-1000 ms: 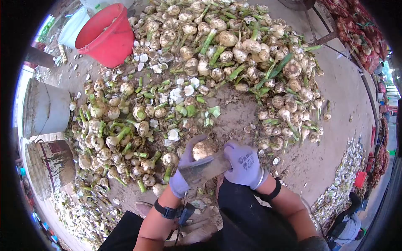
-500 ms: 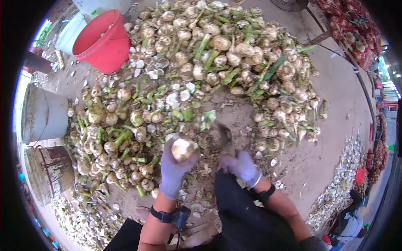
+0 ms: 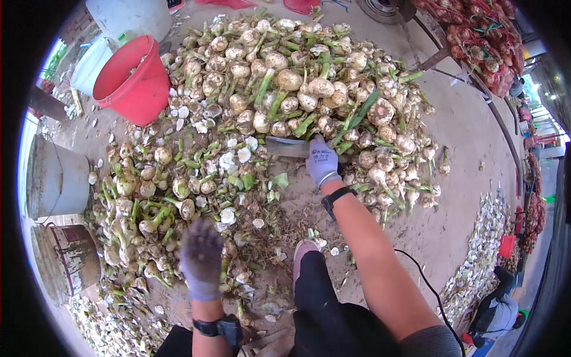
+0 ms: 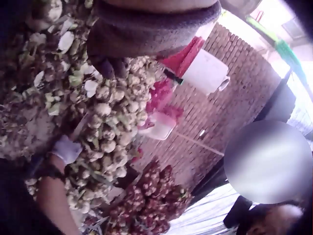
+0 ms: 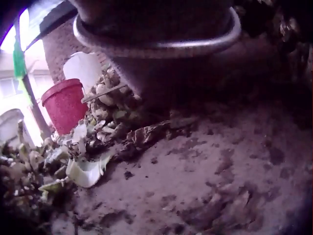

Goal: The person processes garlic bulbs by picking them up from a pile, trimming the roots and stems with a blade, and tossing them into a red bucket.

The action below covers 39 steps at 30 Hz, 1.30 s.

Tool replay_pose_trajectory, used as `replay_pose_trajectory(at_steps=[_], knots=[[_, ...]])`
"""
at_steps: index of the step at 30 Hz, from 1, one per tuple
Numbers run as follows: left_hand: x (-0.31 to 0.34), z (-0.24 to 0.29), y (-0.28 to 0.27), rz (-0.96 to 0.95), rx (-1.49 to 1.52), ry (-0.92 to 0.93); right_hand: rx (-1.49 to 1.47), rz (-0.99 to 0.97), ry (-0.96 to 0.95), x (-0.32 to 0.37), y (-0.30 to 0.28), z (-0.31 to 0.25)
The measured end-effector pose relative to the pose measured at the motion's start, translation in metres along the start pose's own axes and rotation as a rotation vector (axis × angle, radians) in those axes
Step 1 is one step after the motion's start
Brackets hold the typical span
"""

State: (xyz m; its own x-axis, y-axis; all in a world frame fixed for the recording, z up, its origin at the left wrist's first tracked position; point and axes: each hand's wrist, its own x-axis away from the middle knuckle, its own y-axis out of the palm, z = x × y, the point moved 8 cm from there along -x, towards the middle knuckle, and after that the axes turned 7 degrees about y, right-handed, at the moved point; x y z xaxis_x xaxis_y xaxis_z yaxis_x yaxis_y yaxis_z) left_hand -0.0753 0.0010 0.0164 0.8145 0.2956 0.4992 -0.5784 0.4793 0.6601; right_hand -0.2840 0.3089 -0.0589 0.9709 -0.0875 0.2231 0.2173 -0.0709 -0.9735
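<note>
My left hand (image 3: 202, 259), in a lilac glove with a dark, soiled palm, is blurred over the left heap of muddy white bulbs (image 3: 184, 208) with green stalks. No bulb shows in it. My gloved right hand (image 3: 322, 159) reaches forward and grips a cleaver, its broad blade (image 3: 286, 147) pointing left along the near edge of the large bulb pile (image 3: 321, 86). The cleaver's handle is hidden by the fingers. In the left wrist view, the right hand (image 4: 67, 149) shows beside the pile with the blade.
Left stand a red bucket (image 3: 134, 86), a white bucket (image 3: 59, 177) and a stained bucket (image 3: 68, 256). White peelings (image 3: 229, 159) and trimmings litter the muddy ground. Red net bags (image 3: 476, 44) sit back right. A person (image 3: 496, 312) is at far right.
The bulb held in my left hand has left it, and that hand moved left. My right hand carried the cleaver from near the knees forward to the large pile.
</note>
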Motion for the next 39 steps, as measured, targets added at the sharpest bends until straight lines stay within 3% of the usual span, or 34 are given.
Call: replay_pose_trajectory(at_steps=[1, 2, 4, 5, 6, 8, 9, 10, 13, 16, 17, 18, 19, 21, 22, 24, 25, 26, 27, 28, 29, 30, 32, 33, 34, 35, 36, 38, 39], knots=[[0.000, -0.017, 0.003, -0.079, -0.050, -0.050, -0.072, 0.159, -0.055, -0.001, 0.001, 0.000], [0.002, -0.030, 0.010, -0.161, -0.096, -0.092, -0.073, 0.169, -0.063, 0.005, -0.008, -0.001], [0.012, -0.039, 0.032, -0.182, -0.657, -0.021, -0.403, 0.180, -0.155, 0.036, -0.039, -0.015], [0.011, -0.047, 0.041, -0.353, -0.790, 0.082, -0.498, 0.202, -0.176, 0.051, -0.043, -0.023], [0.010, -0.061, 0.033, -0.377, -0.863, 0.052, -0.503, 0.190, -0.184, 0.055, -0.047, -0.028], [0.008, -0.080, 0.026, -0.386, -0.769, -0.053, -0.186, 0.336, -0.287, 0.062, -0.065, -0.036], [0.009, -0.081, 0.028, -0.386, -0.772, -0.061, -0.138, 0.135, -0.188, 0.042, -0.036, -0.025], [0.011, -0.080, 0.031, -0.371, -0.810, -0.075, -0.141, 0.132, -0.177, 0.032, -0.023, -0.018], [0.011, -0.082, 0.034, -0.346, -0.864, -0.077, 0.232, -0.054, -0.257, 0.005, 0.010, -0.018], [0.006, -0.087, 0.022, -0.325, -0.822, -0.094, 0.132, -0.169, -0.223, -0.006, 0.006, -0.022], [0.007, -0.088, 0.025, -0.363, -0.788, -0.069, -0.092, 0.043, -0.288, 0.016, -0.026, -0.034], [0.005, -0.088, 0.027, -0.398, -0.753, -0.037, -0.360, -0.098, -0.126, 0.033, -0.029, -0.033], [-0.001, -0.083, 0.028, -0.451, -0.938, 0.154, -0.622, -0.248, 0.033, 0.057, -0.041, -0.043], [-0.006, -0.076, 0.035, -0.488, -1.108, 0.286, -1.221, -0.538, 0.029, 0.107, -0.031, -0.071], [-0.006, -0.073, 0.041, -0.562, -1.279, 0.398, -1.223, -0.563, 0.015, 0.111, -0.033, -0.079], [-0.015, -0.084, 0.019, -0.535, -1.140, 0.332, -0.684, -0.097, -0.191, 0.111, -0.066, -0.076], [-0.021, -0.089, 0.002, -0.463, -1.014, 0.178, -0.703, 0.070, -0.214, 0.106, -0.052, -0.066], [-0.022, -0.093, -0.005, -0.393, -0.886, 0.024, -0.707, 0.069, -0.211, 0.103, -0.046, -0.062], [-0.019, -0.096, -0.016, -0.226, -0.702, -0.130, -0.585, -0.057, -0.231, 0.100, -0.031, -0.065], [-0.014, -0.100, -0.017, -0.224, -0.709, -0.143, -0.462, -0.186, -0.246, 0.101, -0.013, -0.066], [-0.011, -0.106, -0.028, -0.076, -0.605, -0.217, -0.442, -0.440, -0.166, 0.102, 0.011, -0.069], [-0.010, -0.113, -0.037, 0.070, -0.493, -0.280, -0.439, -0.441, -0.167, 0.104, 0.029, -0.075], [-0.010, -0.128, -0.039, 0.025, -0.359, -0.345, -0.663, -0.543, -0.150, 0.118, 0.062, -0.089], [-0.018, -0.112, -0.026, -0.232, -0.839, -0.025, -0.660, -0.547, -0.157, 0.124, 0.064, -0.090], [-0.015, -0.106, -0.009, -0.489, -1.307, 0.317, -0.741, -0.717, -0.107, 0.138, 0.074, -0.090], [-0.007, -0.097, 0.004, -0.563, -1.537, 0.763, -0.821, -0.888, -0.054, 0.156, 0.072, -0.096], [-0.004, -0.090, 0.013, -0.554, -1.546, 0.765, -0.824, -0.895, -0.064, 0.171, 0.057, -0.100], [-0.012, -0.092, -0.008, -0.137, -0.627, -0.015, -1.326, -0.889, 0.049, 0.189, 0.023, -0.104], [-0.013, -0.081, -0.010, -0.169, -0.759, 0.089, -1.328, -0.894, 0.053, 0.189, 0.022, -0.100]])
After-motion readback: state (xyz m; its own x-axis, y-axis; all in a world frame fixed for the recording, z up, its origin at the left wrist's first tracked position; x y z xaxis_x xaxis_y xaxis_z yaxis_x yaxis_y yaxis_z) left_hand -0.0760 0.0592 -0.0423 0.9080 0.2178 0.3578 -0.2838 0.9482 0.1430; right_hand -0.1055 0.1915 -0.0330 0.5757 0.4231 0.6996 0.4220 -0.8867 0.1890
